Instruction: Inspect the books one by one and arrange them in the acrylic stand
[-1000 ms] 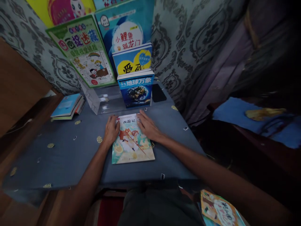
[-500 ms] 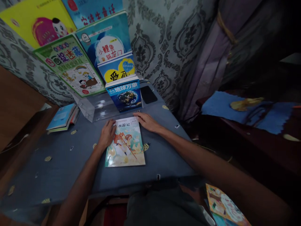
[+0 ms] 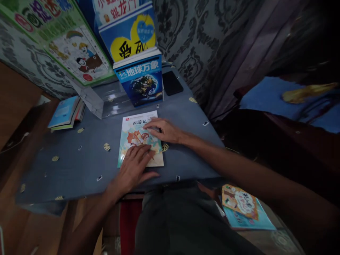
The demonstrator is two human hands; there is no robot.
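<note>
A closed paperback book (image 3: 127,141) with a colourful illustrated cover lies flat on the cloth-covered table, its title toward the far edge. My left hand (image 3: 136,163) is over the lower part of the cover, fingers stretched out and thumb spread toward the near edge. Over the upper right of the cover is my right hand (image 3: 163,130), its fingers extended loosely and apart. Whether the fingertips press on the cover or hover just above it, I cannot tell. Both hands hide parts of the cover picture.
Beyond the book, a clear stand (image 3: 92,102) holds several upright books, with a blue earth book (image 3: 145,85) in front. A black phone (image 3: 172,83) lies beside it. Left is a small book stack (image 3: 63,113). More books (image 3: 244,209) lie low at the right. The patterned tablecloth (image 3: 92,156) covers the table.
My left hand has moved from the book's upper left edge to its lower part. My right hand has come from the top right corner onto the cover. The view has tilted downward.
</note>
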